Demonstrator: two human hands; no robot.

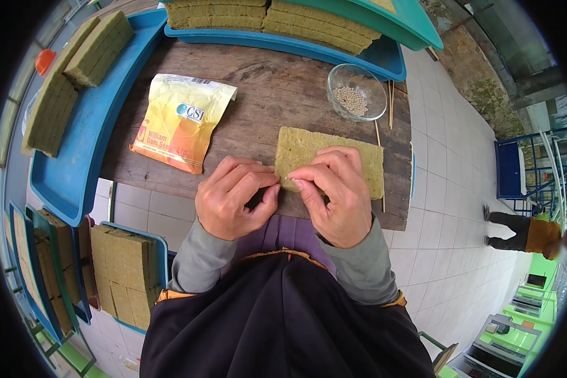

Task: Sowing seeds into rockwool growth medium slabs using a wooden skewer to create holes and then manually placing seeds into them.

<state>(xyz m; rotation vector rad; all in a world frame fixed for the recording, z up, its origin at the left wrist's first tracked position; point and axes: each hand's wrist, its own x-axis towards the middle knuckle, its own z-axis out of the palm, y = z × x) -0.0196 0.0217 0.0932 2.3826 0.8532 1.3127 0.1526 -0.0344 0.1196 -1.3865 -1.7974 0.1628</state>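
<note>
A flat yellow-green fibrous slab [334,151] lies on the wooden table [264,88] near its front edge. My right hand [334,195] rests on the slab's near left part, thumb and forefinger pinched at its edge. My left hand [233,195] sits just left of the slab, fingers curled and thumb touching the fingertips close to the slab's left edge. Whether anything small is held between the fingers cannot be told. A small glass bowl [357,92] with several pale round seeds stands behind the slab.
A yellow and orange seed packet [183,123] lies left of my hands. Blue trays [75,170] with stacked slabs ring the table at left, back and lower left. Thin wooden sticks [390,104] lie right of the bowl. A person's legs [516,230] stand on the tiled floor at right.
</note>
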